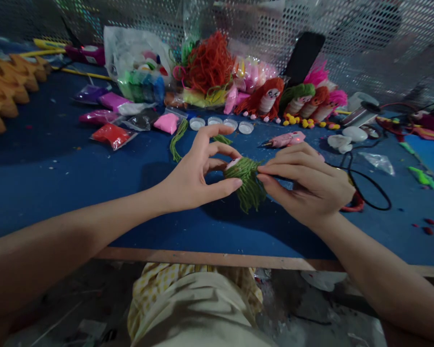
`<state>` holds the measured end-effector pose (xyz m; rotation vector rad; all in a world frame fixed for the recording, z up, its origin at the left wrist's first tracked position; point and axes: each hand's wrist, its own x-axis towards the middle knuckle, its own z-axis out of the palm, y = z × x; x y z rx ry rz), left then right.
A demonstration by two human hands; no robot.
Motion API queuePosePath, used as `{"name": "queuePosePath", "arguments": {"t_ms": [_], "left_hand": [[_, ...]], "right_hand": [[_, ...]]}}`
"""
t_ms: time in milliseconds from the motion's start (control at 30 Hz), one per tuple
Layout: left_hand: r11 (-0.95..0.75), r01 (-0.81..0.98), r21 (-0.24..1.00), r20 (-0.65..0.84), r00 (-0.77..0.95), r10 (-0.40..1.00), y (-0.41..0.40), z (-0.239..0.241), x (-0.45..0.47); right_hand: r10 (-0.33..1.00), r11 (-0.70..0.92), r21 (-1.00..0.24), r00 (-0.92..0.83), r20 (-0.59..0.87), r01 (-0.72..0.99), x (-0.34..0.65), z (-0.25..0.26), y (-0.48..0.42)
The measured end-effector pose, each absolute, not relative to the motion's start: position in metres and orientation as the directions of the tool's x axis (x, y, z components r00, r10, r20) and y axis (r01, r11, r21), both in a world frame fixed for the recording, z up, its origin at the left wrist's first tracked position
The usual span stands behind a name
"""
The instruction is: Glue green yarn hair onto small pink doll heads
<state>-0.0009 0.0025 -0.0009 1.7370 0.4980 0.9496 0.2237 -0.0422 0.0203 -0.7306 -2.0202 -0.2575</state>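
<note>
While I watch from far off, my left hand (193, 178) holds a small doll (232, 164) above the blue table (159, 231), near its front edge, thumb below and curled fingers above. Green yarn (251, 192) covers most of the doll and hangs down loose beneath it, with a bit of pale pink showing beside my fingers. My right hand (307, 182) comes in from the other side, its thumb and forefinger pinched together at the edge of the yarn; its other fingers are bent alongside.

Just beyond my right hand I see a pink glue gun (287, 139) lying on the table, its dark tip towards the left. A few green strands (176, 142) lie behind my left hand, and past them four clear caps (197, 124) stand in a line. To the left of the caps I have bags of pink (166, 123) and red (112, 135) stuff. Farther back, a heap of red yarn (210, 62) sits left of a row of dolls (268, 102), with a black phone (304, 58) leaning behind them. An orange egg tray (12, 89) fills the far left.
</note>
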Motion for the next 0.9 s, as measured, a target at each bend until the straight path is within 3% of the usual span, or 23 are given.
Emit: {"name": "queuePosePath", "arguments": {"t_ms": [367,700,900], "left_hand": [[-0.356,-0.091,0.93,0.335,0.607,0.72,0.0032,-0.0029,-0.0015],[-0.373,-0.085,0.924,0.348,0.59,0.729,0.0031,-0.0033,-0.0005],[-0.38,-0.088,0.921,0.356,0.589,0.726,0.0039,-0.0036,-0.0007]], "right_hand": [[0.408,0.748,-0.024,-0.432,0.804,0.663,0.2231,0.0217,-0.045],[0.295,0.76,0.112,-0.493,0.818,0.641,0.224,0.0196,-0.0436],[0.276,0.765,0.113,-0.482,0.832,0.634,0.2247,0.0197,-0.0441]]}}
